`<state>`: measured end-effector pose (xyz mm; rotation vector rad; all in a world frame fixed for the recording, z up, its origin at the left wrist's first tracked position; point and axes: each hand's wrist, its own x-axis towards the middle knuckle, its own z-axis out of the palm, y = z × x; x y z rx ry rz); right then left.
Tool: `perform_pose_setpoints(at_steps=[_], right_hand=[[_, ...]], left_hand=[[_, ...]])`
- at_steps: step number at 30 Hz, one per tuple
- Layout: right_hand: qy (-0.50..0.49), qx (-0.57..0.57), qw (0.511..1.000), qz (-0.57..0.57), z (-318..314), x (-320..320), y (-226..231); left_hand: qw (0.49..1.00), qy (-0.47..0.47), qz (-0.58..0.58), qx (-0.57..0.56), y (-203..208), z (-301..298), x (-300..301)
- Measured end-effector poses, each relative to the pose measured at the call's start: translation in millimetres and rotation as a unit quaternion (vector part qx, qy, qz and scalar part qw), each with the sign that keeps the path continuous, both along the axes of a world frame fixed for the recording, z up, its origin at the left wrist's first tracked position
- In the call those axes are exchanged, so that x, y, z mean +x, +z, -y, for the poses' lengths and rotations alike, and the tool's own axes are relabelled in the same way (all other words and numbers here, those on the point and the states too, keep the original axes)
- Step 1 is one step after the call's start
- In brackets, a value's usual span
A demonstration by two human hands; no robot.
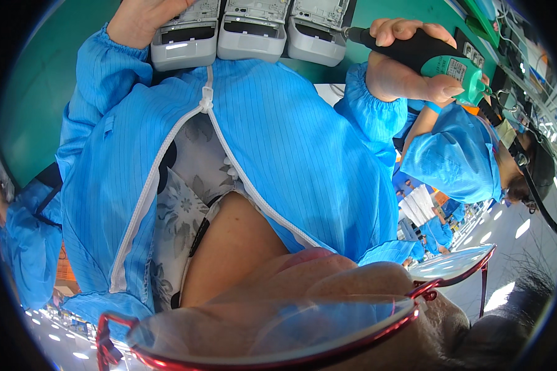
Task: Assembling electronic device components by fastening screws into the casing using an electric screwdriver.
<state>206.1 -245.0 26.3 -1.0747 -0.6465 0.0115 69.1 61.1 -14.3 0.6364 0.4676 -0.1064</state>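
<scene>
- Two hands stand well apart: the right hand [393, 77] is wrapped around a black-and-green power screwdriver [411, 52]; the left hand [143, 20] is at the outer edge of the left housing [182, 54], its fingertips cut off by the frame, so I cannot tell whether it grips anything.
- Just left of the right hand, the screwdriver's tip appears at the edge of the right housing [317, 49]. Held nearly sideways, it could skid and scratch the shell.
- Between the hands, the middle housing [250, 44] sits close beside both neighbours; a sideways push could knock one into the next, with the left hand too far off to steady the right one.
- Below the hands, the blue jacket [278, 123] looks near the housings; leaning in could shift them.
- Beyond the right hand, a metal hook [488, 91] is at the screwdriver's rear; a tug there could pull the tip off line.
- Further right, a co-worker [455, 154] could jostle the right hand.
</scene>
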Motion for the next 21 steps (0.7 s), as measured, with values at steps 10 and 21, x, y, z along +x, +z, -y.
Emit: perform_pose_setpoints(at_steps=[10, 21], right_hand=[[0.058, -0.025, 0.996, 0.058, 3, 1, 3], [0.175, -0.082, 0.981, -0.031, -23, -23, 57]], left_hand=[[0.997, -0.030, 0.067, 0.013, 9, 9, 4], [0.995, -0.098, 0.020, -0.002, 15, 8, 2]])
